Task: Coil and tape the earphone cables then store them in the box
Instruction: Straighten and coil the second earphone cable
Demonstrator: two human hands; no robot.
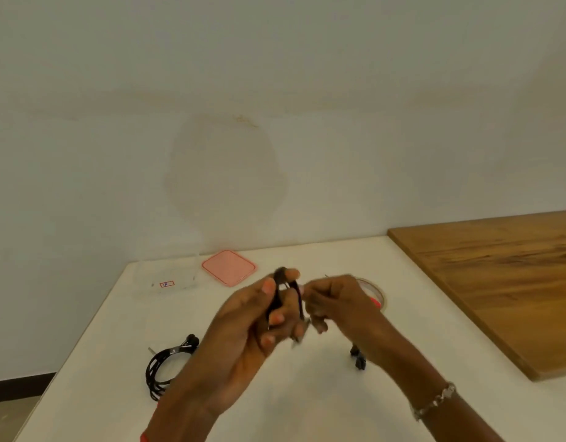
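Nearest to us, two forearms are reaching up over the white table [307, 397], the right one wearing a silver bracelet [434, 400], the left one showing a red band [144, 438] at the picture's bottom edge. The hands are meeting above the middle of the table. The left hand [256, 320] is curling its fingers and thumb round a black earphone cable [279, 296], folded into a narrow loop. The loop is standing nearly upright, its long axis running from the raised fingertips down toward the palm. The right hand [335, 304] is touching the loop's right side, its fingertips bunching into a pinch there; blur is keeping us from telling whether they are gripping cable or tape. Dark earbuds [358, 357] are showing under the right wrist. A second coiled cable [162, 366] is lying flat beside the left forearm. A roll of tape [375, 291] is peeking out behind the right hand. Farther back, a clear box [166, 275] and a pink lid [229, 267] are sitting side by side, with a wooden board [498, 282] lying at right.
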